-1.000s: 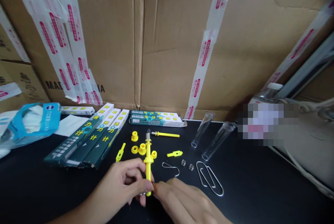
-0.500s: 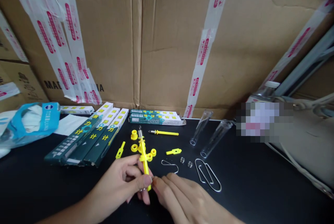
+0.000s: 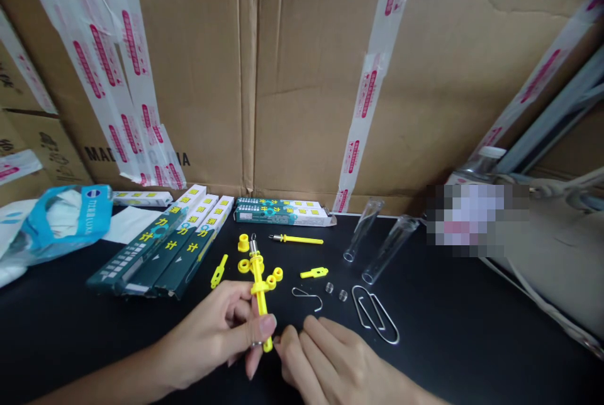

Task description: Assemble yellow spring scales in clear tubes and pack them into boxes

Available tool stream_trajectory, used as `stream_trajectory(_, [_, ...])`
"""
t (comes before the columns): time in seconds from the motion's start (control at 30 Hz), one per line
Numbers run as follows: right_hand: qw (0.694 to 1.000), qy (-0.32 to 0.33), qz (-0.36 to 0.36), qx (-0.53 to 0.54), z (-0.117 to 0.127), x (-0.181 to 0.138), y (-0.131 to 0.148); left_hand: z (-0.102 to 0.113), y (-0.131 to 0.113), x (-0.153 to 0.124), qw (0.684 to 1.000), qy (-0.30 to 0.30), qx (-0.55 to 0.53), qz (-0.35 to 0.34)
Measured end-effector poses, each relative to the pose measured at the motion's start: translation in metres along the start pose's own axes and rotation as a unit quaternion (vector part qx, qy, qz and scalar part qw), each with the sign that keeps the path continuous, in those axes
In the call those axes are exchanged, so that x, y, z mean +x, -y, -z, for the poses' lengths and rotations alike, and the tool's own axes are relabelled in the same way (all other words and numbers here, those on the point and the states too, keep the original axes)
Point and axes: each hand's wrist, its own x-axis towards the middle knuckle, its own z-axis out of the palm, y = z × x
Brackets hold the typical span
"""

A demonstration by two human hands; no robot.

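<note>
Right, grip first: left hand (image 3: 221, 329) is closed on the rod (image 3: 258, 295), thumb across the front and fingers behind, pinching its lower third. The rod stands near upright, leaning a little left, and looks lifted off the table (image 3: 472, 329). Its metal tip (image 3: 253, 243) is at the top. A collar (image 3: 259, 289) sits midway up, just above the thumb.

Right hand (image 3: 330, 361) has its fingertips bunched at the rod's bottom end, touching it or nearly so. Can't tell whether they pinch anything, since the thumb is hidden. Something small and shiny shows under the left thumb at that end, too small to name.

My read: this is fine work at the bottom end.
- Left should only clamp and steady the rod, with no twisting. Right makes the small motion.
- The left thumb sits low, close to where the right fingertips work. Sliding that grip up toward the collar would give more room.
- Work low over the table so a dropped bit can't roll far.

Around:
- Loose caps (image 3: 243, 243) just behind the rod, and a second rod (image 3: 297, 240) farther back.
- A wire hook (image 3: 306, 295) right of the hands, with clips (image 3: 376, 322) beyond it.
- Two tubes (image 3: 359, 238) at back right.
- Boxes (image 3: 160, 251) at left, a bag (image 3: 61, 219) far left, and a carton (image 3: 306, 78) behind it all.
</note>
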Motion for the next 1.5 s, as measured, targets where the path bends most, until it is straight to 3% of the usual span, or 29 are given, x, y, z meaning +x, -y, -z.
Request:
stream_trajectory(1.13, [0.999,-0.024,-0.011,0.027,0.001,0.001,0.001,-0.004,-0.007,0.001,0.999,0.014,0.005,0.036])
stream_trajectory(1.33, [0.992,0.007,-0.038,0.121,0.003,-0.001,-0.006,0.001,0.001,0.001,0.999,0.023,-0.006,0.025])
stream_trajectory(1.5, [0.954,-0.008,-0.150,0.258,0.000,-0.001,-0.009,0.001,0.007,0.003,1.000,0.008,-0.021,0.004])
